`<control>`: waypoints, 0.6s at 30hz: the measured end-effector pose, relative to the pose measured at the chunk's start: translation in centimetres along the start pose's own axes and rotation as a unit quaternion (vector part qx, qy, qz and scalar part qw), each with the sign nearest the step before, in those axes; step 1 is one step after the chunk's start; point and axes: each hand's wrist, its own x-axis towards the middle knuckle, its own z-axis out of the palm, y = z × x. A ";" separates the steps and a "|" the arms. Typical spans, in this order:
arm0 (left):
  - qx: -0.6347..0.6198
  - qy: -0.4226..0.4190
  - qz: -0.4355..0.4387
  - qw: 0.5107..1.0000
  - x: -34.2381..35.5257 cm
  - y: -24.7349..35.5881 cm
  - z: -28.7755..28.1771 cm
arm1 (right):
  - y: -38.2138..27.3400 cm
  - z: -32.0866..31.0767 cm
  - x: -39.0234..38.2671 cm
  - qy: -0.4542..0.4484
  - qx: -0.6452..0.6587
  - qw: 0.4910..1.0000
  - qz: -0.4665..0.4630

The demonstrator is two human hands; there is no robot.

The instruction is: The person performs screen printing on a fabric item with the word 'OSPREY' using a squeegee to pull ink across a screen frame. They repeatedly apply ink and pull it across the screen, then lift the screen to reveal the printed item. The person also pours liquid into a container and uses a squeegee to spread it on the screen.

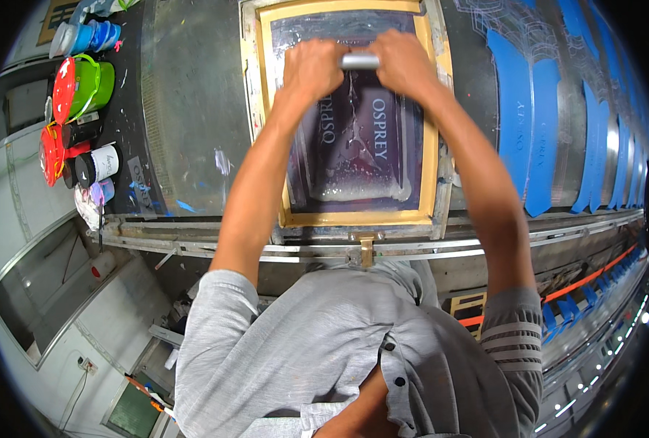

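Both my arms reach forward over a screen printing frame (283, 182) edged with yellow tape. My left hand (312, 71) and my right hand (406, 62) are closed round a squeegee (360, 61) near the frame's far end. Its silver handle shows between the two fists; its blade is hidden. The purplish mesh (348, 171) carries two stencilled lines of lettering. Clear, wet-looking ink or paste (353, 195) lies in a band along the near end, with streaks running up the middle.
On the left stand a green bucket (98, 87), a red-lidded pail (52, 155), a dark jar (99, 165) with a white label, and blue tubs (105, 35). Printed blue fabric pieces (514, 139) lie on the table to the right. A metal rail (426, 253) runs along the near edge.
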 end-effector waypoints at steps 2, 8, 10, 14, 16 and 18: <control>-0.025 0.020 -0.013 0.999 -5.6 1.7 1.4 | -3.7 0.8 -5.0 0.010 0.004 1.000 -0.021; -0.111 0.048 -0.006 0.993 -22.8 9.5 2.8 | -13.9 1.2 -21.2 -0.025 0.056 0.998 0.009; -0.136 0.022 0.010 0.990 -23.8 9.6 2.8 | -14.9 1.0 -22.5 -0.044 0.054 0.997 0.023; -0.101 -0.136 -0.040 0.985 -16.1 6.3 0.0 | -10.6 -0.3 -15.5 -0.118 0.031 0.992 0.010; -0.055 -0.123 -0.037 0.990 -9.9 3.2 -0.2 | -7.0 -0.9 -9.3 -0.099 0.020 0.995 -0.003; -0.027 -0.078 -0.019 0.996 -3.5 0.3 -0.4 | -2.9 -0.8 -3.1 -0.063 0.001 0.998 -0.006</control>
